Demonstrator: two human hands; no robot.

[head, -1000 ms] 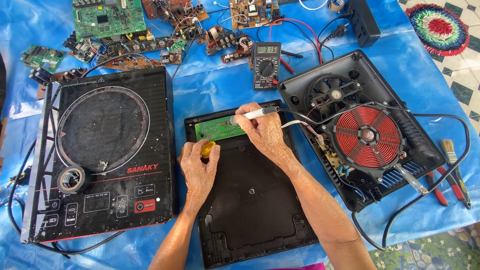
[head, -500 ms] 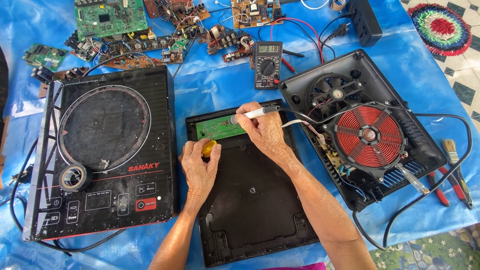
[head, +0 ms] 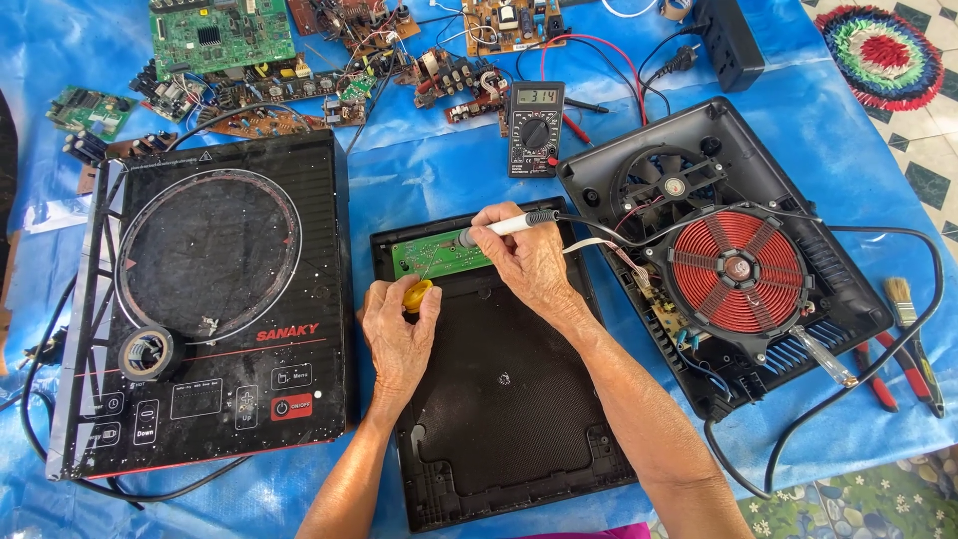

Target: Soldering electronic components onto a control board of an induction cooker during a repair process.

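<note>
- Here, the right hand (head: 534, 262) is wrapped around a white-handled soldering iron (head: 504, 227), gripping it like a pen; the iron's long axis runs nearly level, tip pointing left and slightly down.
- The tip touches or nearly touches the narrow green circuit board (head: 439, 254), which lies crosswise in the top edge of the black plastic panel (head: 499, 389); I cannot tell whether there is contact.
- The left hand (head: 399, 329) is closed on a small yellow-handled tool (head: 417, 294), just below the board's left part and nearer to it than the right hand's knuckles.
- The board lies up and left of the right hand, directly above the left hand.
- Nearby: a black induction cooktop (head: 215, 299) to the left, an opened cooker base with red coil (head: 733, 269) to the right, and a dark multimeter (head: 536, 128) above.
</note>
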